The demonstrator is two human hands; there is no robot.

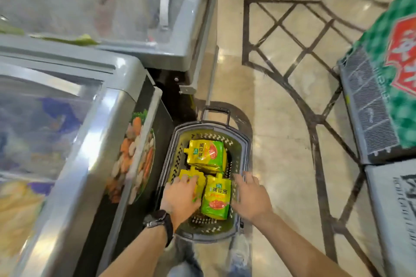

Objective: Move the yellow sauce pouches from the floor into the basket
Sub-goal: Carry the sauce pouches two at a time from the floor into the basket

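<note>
Left grip [181,195] lies spread over a yellow pouch [190,174] at the basket's near left, fingers barely bent, pressing rather than pinching; watch [157,218] on that wrist. Right grip [251,197] wide, fingers splayed, holding nothing, over the basket's right rim. Second pouch [216,200] between the hands reads "黄豆酱" on yellow-green print; third pouch [206,153] lies at the far end, all inside the grey-rimmed basket [246,148] on the floor [281,119] beside a chest freezer [108,119].

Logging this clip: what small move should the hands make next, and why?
Probably lift the left hand off the pouch it rests on: that pouch already lies in the basket, the right hand is empty, and the floor shows none.
</note>
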